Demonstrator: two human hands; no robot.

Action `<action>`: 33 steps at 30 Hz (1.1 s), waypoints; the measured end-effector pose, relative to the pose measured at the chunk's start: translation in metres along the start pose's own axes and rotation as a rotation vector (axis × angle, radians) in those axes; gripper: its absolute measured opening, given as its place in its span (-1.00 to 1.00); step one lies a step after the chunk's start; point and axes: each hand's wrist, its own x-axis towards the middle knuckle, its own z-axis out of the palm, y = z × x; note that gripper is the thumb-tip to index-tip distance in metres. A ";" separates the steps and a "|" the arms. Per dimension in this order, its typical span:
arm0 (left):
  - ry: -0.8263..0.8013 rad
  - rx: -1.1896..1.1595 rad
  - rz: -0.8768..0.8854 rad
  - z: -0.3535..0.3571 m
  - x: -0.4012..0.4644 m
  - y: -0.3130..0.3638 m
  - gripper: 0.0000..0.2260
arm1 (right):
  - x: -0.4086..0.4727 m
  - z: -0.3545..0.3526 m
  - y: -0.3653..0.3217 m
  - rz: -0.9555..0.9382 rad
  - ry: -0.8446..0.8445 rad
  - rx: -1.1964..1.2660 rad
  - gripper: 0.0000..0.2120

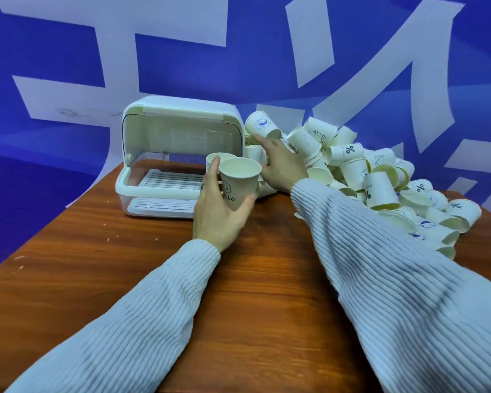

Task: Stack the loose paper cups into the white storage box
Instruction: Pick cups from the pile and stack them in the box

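Note:
The white storage box [142, 191] stands at the far middle of the table, its lid flipped up and its slatted tray bare. My left hand [219, 217] grips an upright paper cup [240, 181] printed "HELLO", just in front of the box's right end. A second cup [214, 158] shows right behind it, beside my fingers. My right hand [281, 163] reaches into the left edge of the pile of loose paper cups [377, 177], fingers spread and touching a cup [262, 126] lying on its side next to the box. Whether it grips that cup is unclear.
The brown wooden table [238, 293] carries the pile of several cups spreading from the box to the right edge. A blue and white banner [182, 52] hangs close behind. Small white specks dot the table's left side.

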 end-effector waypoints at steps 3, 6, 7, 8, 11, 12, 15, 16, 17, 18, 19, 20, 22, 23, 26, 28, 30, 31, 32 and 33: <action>0.010 0.004 -0.007 -0.005 0.003 -0.001 -0.14 | 0.012 0.007 -0.006 0.017 -0.041 -0.180 -0.48; 0.014 -0.003 -0.018 -0.007 0.004 -0.001 -0.14 | 0.007 0.014 -0.007 0.049 0.115 -0.143 -0.64; 0.016 -0.009 -0.015 -0.007 0.005 -0.001 -0.14 | 0.002 0.016 -0.005 0.058 0.170 -0.122 -0.68; 0.014 -0.015 -0.011 -0.007 0.005 -0.001 -0.14 | -0.003 0.019 -0.003 0.068 0.203 -0.115 -0.70; 0.003 -0.017 0.016 -0.005 0.003 0.001 -0.15 | -0.022 0.026 0.006 0.126 0.201 -0.089 -0.67; 0.000 -0.016 0.026 -0.004 0.002 0.002 -0.15 | -0.026 0.028 0.010 0.140 0.202 -0.046 -0.65; -0.005 -0.010 0.040 -0.003 -0.001 0.006 -0.15 | -0.038 0.024 0.019 0.139 0.114 0.014 -0.35; -0.004 -0.008 0.042 -0.004 -0.001 0.006 -0.15 | -0.040 0.021 0.022 0.142 0.031 -0.021 -0.27; 0.000 -0.007 0.043 -0.005 -0.001 0.006 -0.14 | -0.041 0.016 0.025 0.155 -0.049 -0.055 -0.26; 0.007 -0.007 0.040 -0.006 0.000 0.006 -0.14 | -0.042 0.011 0.029 0.175 -0.088 -0.064 -0.27; 0.016 -0.012 0.035 -0.007 0.001 0.005 -0.14 | -0.044 0.004 0.032 0.206 -0.062 -0.031 -0.29; 0.030 -0.018 0.025 -0.009 0.002 0.005 -0.13 | -0.046 -0.002 0.034 0.248 0.023 0.056 -0.30; 0.069 -0.024 0.012 -0.015 0.008 0.004 -0.13 | -0.046 -0.015 0.033 0.339 0.249 0.390 -0.31; 0.087 -0.024 0.012 -0.019 0.012 0.003 -0.14 | -0.044 -0.019 0.032 0.372 0.312 0.613 -0.28; 0.126 -0.052 -0.005 -0.028 0.022 -0.001 -0.15 | -0.037 -0.024 0.017 0.339 0.258 1.044 -0.14; 0.164 -0.091 -0.029 -0.033 0.027 -0.004 -0.15 | -0.034 -0.024 -0.001 0.236 0.223 1.008 -0.09; 0.212 -0.132 -0.060 -0.038 0.030 -0.008 -0.15 | -0.031 -0.021 -0.019 0.153 0.231 0.956 -0.15; 0.235 -0.146 -0.081 -0.040 0.031 -0.010 -0.15 | -0.027 -0.018 -0.026 0.130 0.238 0.929 -0.18; 0.252 -0.153 -0.101 -0.042 0.032 -0.011 -0.15 | -0.022 -0.016 -0.033 0.117 0.242 0.892 -0.21; 0.262 -0.157 -0.119 -0.044 0.033 -0.013 -0.15 | -0.018 -0.014 -0.039 0.115 0.235 0.848 -0.22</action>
